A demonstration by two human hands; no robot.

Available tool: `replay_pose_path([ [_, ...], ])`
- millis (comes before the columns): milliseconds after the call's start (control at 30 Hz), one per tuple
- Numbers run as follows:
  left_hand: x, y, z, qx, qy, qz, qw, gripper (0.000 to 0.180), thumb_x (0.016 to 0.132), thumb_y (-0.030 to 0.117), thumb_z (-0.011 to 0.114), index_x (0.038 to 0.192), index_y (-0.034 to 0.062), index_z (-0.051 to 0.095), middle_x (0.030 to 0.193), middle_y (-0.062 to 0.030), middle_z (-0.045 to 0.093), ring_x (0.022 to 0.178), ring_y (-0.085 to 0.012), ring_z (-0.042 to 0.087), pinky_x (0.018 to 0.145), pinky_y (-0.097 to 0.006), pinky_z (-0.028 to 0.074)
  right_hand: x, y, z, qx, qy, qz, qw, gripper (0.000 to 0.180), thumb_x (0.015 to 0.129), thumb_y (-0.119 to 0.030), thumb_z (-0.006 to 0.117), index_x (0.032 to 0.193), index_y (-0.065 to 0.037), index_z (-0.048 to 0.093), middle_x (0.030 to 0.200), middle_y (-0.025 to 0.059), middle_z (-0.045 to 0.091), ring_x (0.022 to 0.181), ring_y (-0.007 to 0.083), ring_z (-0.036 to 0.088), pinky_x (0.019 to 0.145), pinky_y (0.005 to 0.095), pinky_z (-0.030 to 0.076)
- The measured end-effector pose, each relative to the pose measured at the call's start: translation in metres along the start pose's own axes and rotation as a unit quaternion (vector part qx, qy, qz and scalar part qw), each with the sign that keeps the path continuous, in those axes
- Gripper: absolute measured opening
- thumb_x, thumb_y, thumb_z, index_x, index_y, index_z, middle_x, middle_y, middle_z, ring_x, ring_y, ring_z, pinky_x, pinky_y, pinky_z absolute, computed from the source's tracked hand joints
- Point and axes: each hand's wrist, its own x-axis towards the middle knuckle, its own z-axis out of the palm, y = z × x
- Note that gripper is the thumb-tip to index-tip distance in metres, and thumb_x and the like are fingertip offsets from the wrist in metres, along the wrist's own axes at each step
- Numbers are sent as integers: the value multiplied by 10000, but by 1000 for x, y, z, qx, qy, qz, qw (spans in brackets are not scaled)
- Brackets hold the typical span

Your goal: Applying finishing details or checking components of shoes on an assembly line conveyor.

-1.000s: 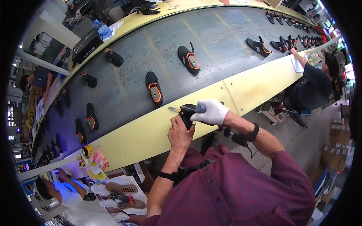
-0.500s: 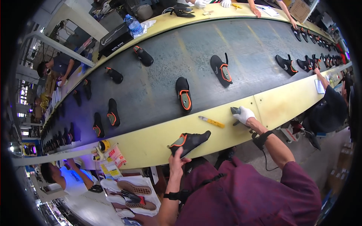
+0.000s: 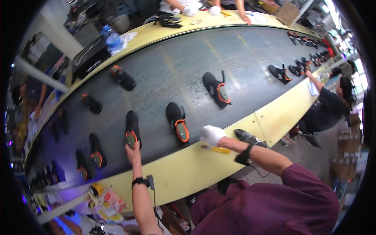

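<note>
My bare left hand [image 3: 133, 152] grips the heel end of a black shoe with orange collar trim [image 3: 132, 123], which lies on the dark conveyor belt [image 3: 156, 86]. In a white glove, my right hand [image 3: 214, 136] hovers over the belt's near edge, its fingers smeared by motion. Left of it another black and orange shoe [image 3: 172, 113] rests on the belt. Just below the glove, a yellow utility knife [image 3: 217, 149] lies on the pale yellow ledge [image 3: 176, 172]. A dark, shiny, pointed object [image 3: 250, 137] sits on the ledge beside my right forearm; its kind is unclear.
More black shoes line the belt, among them one with a raised strap [image 3: 215, 88]. A black box [image 3: 91, 58] and a water bottle [image 3: 112, 39] stand on the far ledge. Co-workers sit along both sides, one in dark clothing [image 3: 325, 103] at the right. Papers and tape [image 3: 107, 199] lie at lower left.
My left hand has moved the shoe from above the ledge onto the belt. My right hand has left the dark pointed object and shifted left. The view has also turned.
</note>
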Motion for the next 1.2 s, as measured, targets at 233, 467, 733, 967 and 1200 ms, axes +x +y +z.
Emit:
replay_pose_path([
  [233, -110, 100, 77, 56, -66, 218, 972, 705, 994, 264, 745, 1560, -34, 449, 1546, -263, 544, 1457, -438, 492, 1226, -527, 371, 3, 25, 17, -58, 76, 60, 994, 338, 896, -300, 811, 1095, -54, 693, 1128, 188, 693, 1108, 393, 693, 937, 493, 562],
  [467, -125, 135, 226, 150, -170, 114, 967, 1006, 879, 533, 845, 1521, -115, 420, 1484, -338, 555, 1407, -500, 514, 1184, -554, 411, -90, 87, 70, -124, 191, 75, 971, 130, 859, -170, 705, 934, -64, 696, 881, 161, 670, 868, 362, 693, 789, 480, 547],
  [733, -103, 133, 182, -222, -322, -31, 920, 758, 920, 218, 844, 1543, -28, 490, 1427, -157, 609, 1248, -259, 619, 1090, -387, 490, -116, 111, 64, 7, 53, 121, 991, 190, 924, -143, 660, 1018, -4, 749, 1043, 264, 760, 995, 421, 768, 857, 511, 613],
  [967, -225, 154, 106, 86, -458, 188, 865, 702, 833, 234, 872, 1441, 10, 604, 1239, -162, 733, 1181, -306, 684, 1045, -437, 521, -160, 135, 51, 215, 107, 128, 962, 361, 931, -203, 687, 1275, -92, 701, 1036, 208, 769, 831, 368, 772, 761, 478, 620],
  [1200, -310, 124, 123, 201, -275, 415, 844, 720, 849, 104, 831, 1517, 89, 564, 1490, -138, 623, 1330, -357, 576, 1115, -520, 431, -237, 164, 44, 225, 110, 107, 962, 415, 955, -79, 674, 1362, -87, 595, 1074, 259, 764, 979, 446, 761, 872, 507, 600],
])
